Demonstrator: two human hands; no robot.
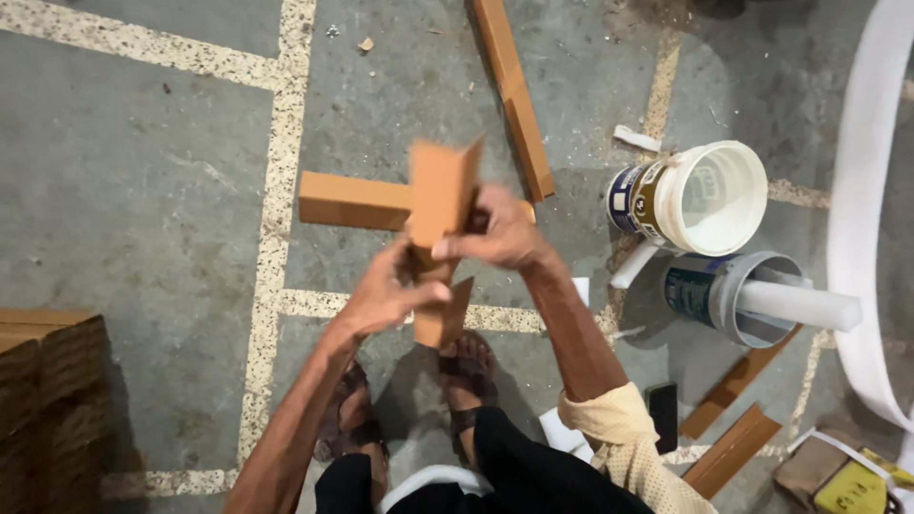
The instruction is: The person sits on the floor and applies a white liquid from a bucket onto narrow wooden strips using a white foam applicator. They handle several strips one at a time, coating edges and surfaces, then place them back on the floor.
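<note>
Stack of brown corrugated cardboard sheets point(43, 381) at the floor's left edge, low in view. Grey concrete floor point(143, 190) with pale speckled inlay lines.

Centre: left hand point(386, 295) fingers curled shut around the lower part of a small brown cardboard-coloured piece point(440, 205) — held upright, off the floor, over the person's sandalled feet point(409, 400). Right hand point(500, 233) grips the same piece from the right side near its middle, fingers closed on it. Piece is motion-blurred; a second flap of it shows just below the left hand. Can't tell if it's one folded piece or two.

Behind the hands, on the floor: a flat brown wooden strip point(352, 200) lying crosswise, and a longer brown wooden strip point(514, 95) running toward the top edge.

Right of the hands: white plastic bucket point(700, 195) on its side, mouth facing the camera, touching a grey-rimmed tin point(728, 295) with a white tube point(800, 305) sticking out of it. Two short brown wood offcuts point(733, 419) near the bottom right — a dark flat rectangular object point(663, 414) just beside them. Wide white band point(862, 190) curves along the right edge. Yellow package point(857, 485) in the bottom right corner.
</note>
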